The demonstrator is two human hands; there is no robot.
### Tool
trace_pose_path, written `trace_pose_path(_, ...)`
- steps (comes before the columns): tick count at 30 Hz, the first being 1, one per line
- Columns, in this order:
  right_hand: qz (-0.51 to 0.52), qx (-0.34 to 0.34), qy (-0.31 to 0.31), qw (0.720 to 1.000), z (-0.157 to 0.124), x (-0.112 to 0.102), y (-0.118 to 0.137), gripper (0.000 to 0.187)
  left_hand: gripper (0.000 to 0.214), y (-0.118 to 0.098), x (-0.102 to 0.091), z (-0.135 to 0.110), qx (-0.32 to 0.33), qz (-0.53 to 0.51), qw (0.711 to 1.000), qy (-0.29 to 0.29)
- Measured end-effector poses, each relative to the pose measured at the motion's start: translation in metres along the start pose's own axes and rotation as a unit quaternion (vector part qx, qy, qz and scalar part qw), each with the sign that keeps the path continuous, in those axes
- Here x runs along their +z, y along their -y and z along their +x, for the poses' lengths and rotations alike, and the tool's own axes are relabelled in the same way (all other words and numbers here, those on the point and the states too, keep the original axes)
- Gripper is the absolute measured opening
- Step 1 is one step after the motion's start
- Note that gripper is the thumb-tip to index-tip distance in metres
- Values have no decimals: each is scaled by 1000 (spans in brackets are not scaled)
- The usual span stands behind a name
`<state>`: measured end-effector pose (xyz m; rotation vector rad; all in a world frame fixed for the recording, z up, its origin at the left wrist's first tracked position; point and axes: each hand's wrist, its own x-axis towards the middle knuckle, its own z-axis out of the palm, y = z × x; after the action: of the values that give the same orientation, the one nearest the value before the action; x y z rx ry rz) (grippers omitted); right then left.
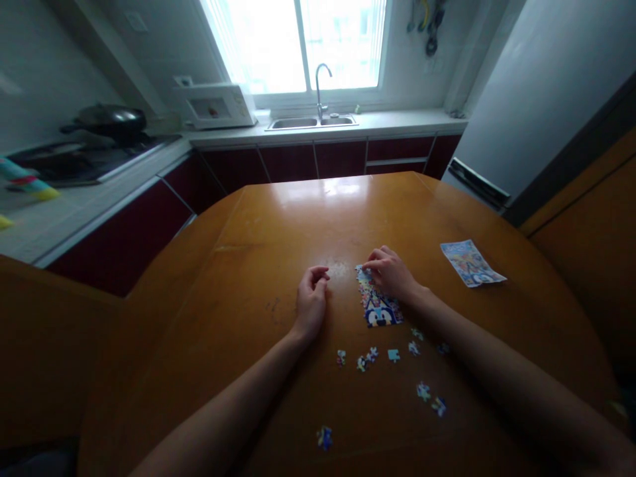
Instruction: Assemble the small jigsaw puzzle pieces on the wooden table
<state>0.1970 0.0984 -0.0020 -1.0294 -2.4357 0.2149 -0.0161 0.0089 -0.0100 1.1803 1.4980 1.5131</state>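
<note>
A partly assembled jigsaw puzzle (381,313) lies on the wooden table, with a blue cartoon dog's face at its near end. Over its far end is my right hand (390,273), thumb and forefinger pinched on a puzzle piece (360,269) at the far left corner. The palm and other fingers cover part of the puzzle. To the left, my left hand (312,298) rests on its side on the table, apart from the puzzle. Its fingers are loosely curled, the thumb a little away from them, and nothing shows between them.
Several loose pieces lie nearer me, among them a light blue piece (393,355) and a dark blue piece (324,437). A creased picture sheet (472,264) lies right on the table (238,285). Beyond are a sink (295,123), a microwave (218,106) and a fridge (536,86).
</note>
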Motion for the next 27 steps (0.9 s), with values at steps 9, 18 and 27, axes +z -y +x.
trace_pose_path(9,-31,-11,17,999,-3,-3,6,25,22,-7,1,-2,3,17,1000,-3)
trace_pose_path(18,-16,14,15,1000,-2,0,10,20,24,-3,1,0,-4,-2,1000,1)
trace_pose_path(27,97,116,-86,985,0,13,-6,27,24,-4,1,-1,1,-3,1000,3)
